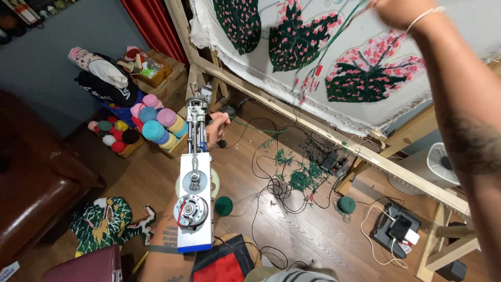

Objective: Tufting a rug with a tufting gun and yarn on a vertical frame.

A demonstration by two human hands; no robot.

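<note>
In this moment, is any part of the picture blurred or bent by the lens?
Head view: the right hand at the top edge is slightly motion-blurred; the tufting gun in the left hand is sharp; the wooden frame bows from wide-angle distortion; lighting is even.

Room was evenly and fairly brightly lit with soft indoor light and weak shadows on the wood floor (292,219), no harsh glare, wide-angle lens bent the frame edges, the near right forearm (464,120) was slightly soft and the raised right hand (402,10) motion-blurred, the rest sharp.
</note>
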